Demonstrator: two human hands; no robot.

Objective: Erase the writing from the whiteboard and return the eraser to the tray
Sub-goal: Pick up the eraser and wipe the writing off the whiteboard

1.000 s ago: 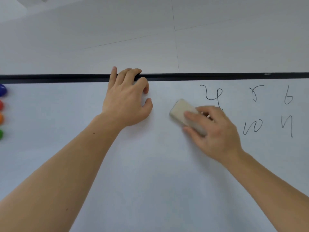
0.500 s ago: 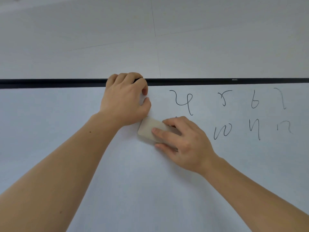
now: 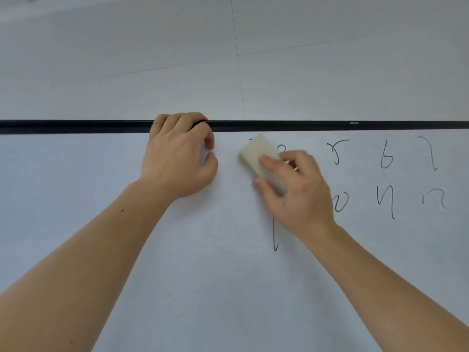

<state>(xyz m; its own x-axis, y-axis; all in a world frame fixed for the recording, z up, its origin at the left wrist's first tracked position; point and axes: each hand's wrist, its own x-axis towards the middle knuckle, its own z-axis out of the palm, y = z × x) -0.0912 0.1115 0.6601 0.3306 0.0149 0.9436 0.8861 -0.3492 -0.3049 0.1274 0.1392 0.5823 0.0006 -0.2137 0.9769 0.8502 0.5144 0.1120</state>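
The right hand (image 3: pixel 297 191), pinching the beige rectangular felt eraser (image 3: pixel 258 156), has moved up toward 1 o'clock; its long axis runs 11-to-5.

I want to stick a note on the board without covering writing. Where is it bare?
Bare: the whiteboard left of the left hand, and the stretch between the forearms. Crowded: right of the eraser in the right hand, where the writing remains.

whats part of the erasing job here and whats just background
Part of the job:
- eraser, held by the right hand
- whiteboard
- remaining writing right of the eraser
- stray stroke below the right hand
- left hand, fingers over the board's black top frame

Just background:
- wall above the board
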